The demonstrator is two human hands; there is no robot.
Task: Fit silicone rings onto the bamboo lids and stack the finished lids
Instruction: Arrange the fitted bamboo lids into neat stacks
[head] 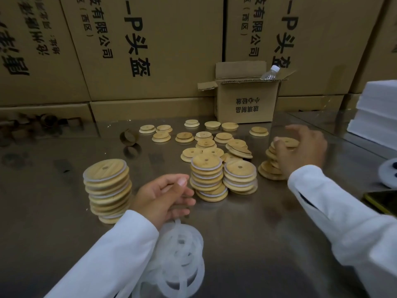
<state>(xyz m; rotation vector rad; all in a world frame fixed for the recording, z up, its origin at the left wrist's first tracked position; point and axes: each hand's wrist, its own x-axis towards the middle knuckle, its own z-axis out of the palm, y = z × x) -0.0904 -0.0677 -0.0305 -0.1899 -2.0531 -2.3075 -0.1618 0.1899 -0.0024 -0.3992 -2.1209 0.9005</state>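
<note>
r hand (300,151) curled round the top lid of a leaning pile of bare bamboo lids (269,168), over on the right of the steel table (64,211). l hand (165,196) has its fingers curled, gripping a bunch of silicone rings (180,261) that hangs under it, nr the front edge. ringed lids: tall stack (107,186) just left of l hand, two shorter stacks (207,177) just beyond it. loose lids (204,136) scattered further back. behind them a small open carton (245,102) w/ a bottle (270,73) in it, then big cartons (150,50).
</note>
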